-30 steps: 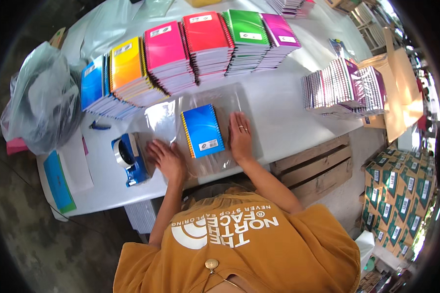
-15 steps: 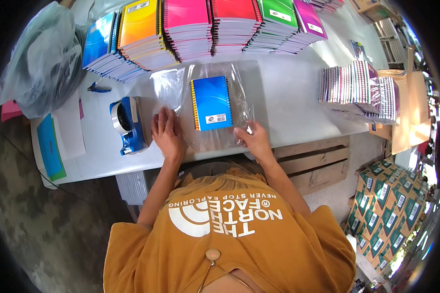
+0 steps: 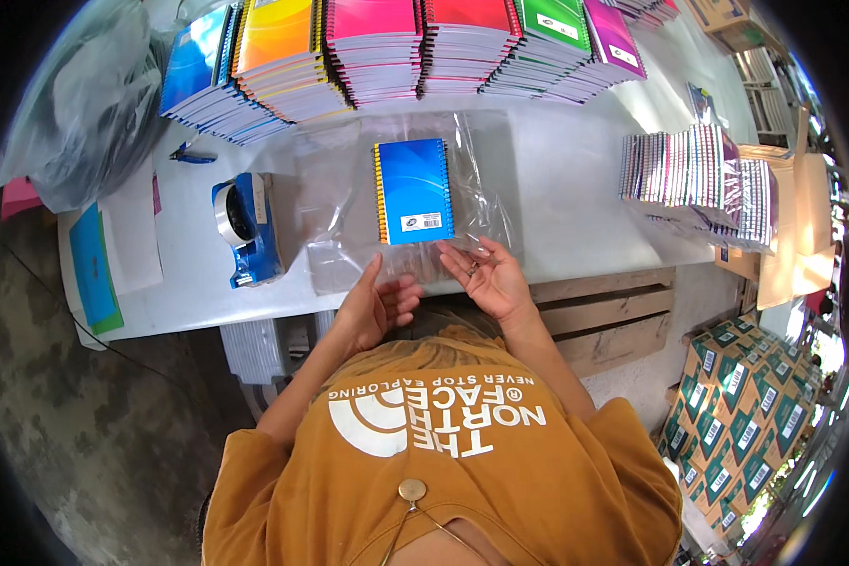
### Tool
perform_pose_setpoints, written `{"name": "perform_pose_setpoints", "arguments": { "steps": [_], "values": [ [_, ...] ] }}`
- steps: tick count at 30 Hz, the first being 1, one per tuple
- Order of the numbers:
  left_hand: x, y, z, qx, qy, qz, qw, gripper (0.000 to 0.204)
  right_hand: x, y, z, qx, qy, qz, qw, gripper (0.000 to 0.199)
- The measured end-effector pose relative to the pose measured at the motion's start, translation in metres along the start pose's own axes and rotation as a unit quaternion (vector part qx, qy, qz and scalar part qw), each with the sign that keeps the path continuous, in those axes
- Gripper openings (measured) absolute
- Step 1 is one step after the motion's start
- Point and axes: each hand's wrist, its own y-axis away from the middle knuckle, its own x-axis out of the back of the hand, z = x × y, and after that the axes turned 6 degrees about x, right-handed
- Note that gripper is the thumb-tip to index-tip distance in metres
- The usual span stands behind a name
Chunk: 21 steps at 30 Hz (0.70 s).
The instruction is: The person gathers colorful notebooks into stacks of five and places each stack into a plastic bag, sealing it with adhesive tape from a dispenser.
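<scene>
A blue spiral notebook (image 3: 413, 189) lies in front of me, with yellow coil showing along its left edge and a white label near its lower edge. Clear plastic film (image 3: 335, 222) is spread flat beneath it, reaching out on both sides. At the near edge of the table, my left hand (image 3: 377, 304) is held with its fingers apart, empty, just below the film. My right hand (image 3: 486, 280) is palm up by the notebook's lower right corner, fingers spread and a ring on one of them. Whether its fingertips touch the film, I cannot tell.
A blue tape dispenser (image 3: 247, 231) stands left of the film, with blue cutters (image 3: 191, 155) behind it. Stacks of coloured notebooks (image 3: 375, 57) line the back. Plastic-wrapped notebooks (image 3: 679, 174) sit at right. A bulky plastic bag (image 3: 90, 113) fills the far left.
My left hand has come off the film and drawn back toward me, turning its palm inward. My right hand has let go of the film's edge and opened.
</scene>
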Motion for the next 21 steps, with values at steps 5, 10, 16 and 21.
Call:
{"name": "perform_pose_setpoints", "arguments": {
  "steps": [5,10,16,21],
  "values": [
    [0.021,-0.021,-0.002,-0.294,-0.198,0.112,0.928,0.035,0.001,0.009,-0.013,0.051,0.312,0.039,0.948,0.02],
    [0.045,-0.014,0.028,-0.311,-0.058,0.175,0.932,0.033,-0.003,-0.01,-0.048,0.201,0.524,0.07,0.824,0.041],
    [0.044,0.0,0.081,-0.382,-0.301,0.155,0.86,0.022,-0.032,-0.062,-0.059,0.333,0.736,0.029,0.589,0.053],
    [0.036,0.013,0.078,-0.398,-0.388,0.115,0.824,0.022,-0.032,-0.047,-0.07,0.328,0.663,0.091,0.666,0.033]
  ]
}}
